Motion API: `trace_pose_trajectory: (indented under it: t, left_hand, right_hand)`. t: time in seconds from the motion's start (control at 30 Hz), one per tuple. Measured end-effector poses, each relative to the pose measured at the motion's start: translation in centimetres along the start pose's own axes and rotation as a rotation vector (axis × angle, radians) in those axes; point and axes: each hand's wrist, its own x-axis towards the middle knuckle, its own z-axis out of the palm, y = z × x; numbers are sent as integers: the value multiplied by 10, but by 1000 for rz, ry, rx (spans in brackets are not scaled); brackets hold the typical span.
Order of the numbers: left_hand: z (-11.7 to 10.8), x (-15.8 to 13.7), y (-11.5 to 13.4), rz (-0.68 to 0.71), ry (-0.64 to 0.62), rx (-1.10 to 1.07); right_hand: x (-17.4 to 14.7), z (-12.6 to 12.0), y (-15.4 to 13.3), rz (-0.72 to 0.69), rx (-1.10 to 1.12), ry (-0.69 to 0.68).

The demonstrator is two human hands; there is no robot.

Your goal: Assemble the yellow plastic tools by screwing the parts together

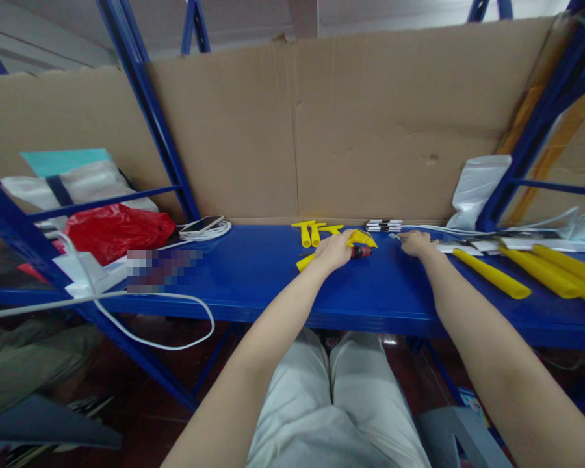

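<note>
My left hand (335, 251) is closed around a yellow plastic tool (363, 238); its wide head shows beyond my fingers and its handle end below the hand. Beside that hand lies a red and black screwdriver (361, 251), partly hidden. My right hand (416, 243) reaches to the back of the shelf, fingers drawn together over small silvery pieces (394, 236), too small to name. Whatever is between those fingers is hidden. Several yellow T-shaped pieces (303, 234) rest against the cardboard, just behind my left hand. Close to my right hand is a small white and black stack (383, 225).
Long yellow tubes (492, 274) lie on the right of the blue shelf (258, 273). A phone (202, 225) sits on a coiled white cable at left, near a red plastic bag (119, 231). A cardboard wall (224, 136) closes the back; blue posts stand either side.
</note>
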Motion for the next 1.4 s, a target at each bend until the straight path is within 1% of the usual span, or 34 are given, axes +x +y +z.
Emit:
trace_pose_trajectory:
  t: [0.1, 0.33, 0.5, 0.63, 0.7, 0.97, 1.1, 1.4]
  left_hand:
    - [-1, -1, 0, 5, 0, 10]
    - [0, 0, 0, 22, 1, 11]
    - [0, 0, 0, 19, -6, 8]
    - [0, -1, 0, 24, -9, -9]
    - [-1, -1, 0, 29, -8, -17]
    - [1, 0, 0, 16, -3, -5]
    - [2, 1, -1, 13, -6, -2]
    - [2, 1, -1, 18, -4, -9]
  right_hand:
    - [-4, -3, -4, 117, 8, -100]
    - [-11, -5, -11, 126, 14, -117]
    - [-8, -3, -11, 69, -17, -72]
    - [-10, -6, -14, 5, -41, -8]
    - [-11, -9, -18, -32, -58, -2]
    - [-11, -13, -31, -108, -64, -114]
    - [-11, -12, -34, -162, -103, -128]
    - [-9, -10, -36, -185, -155, -147]
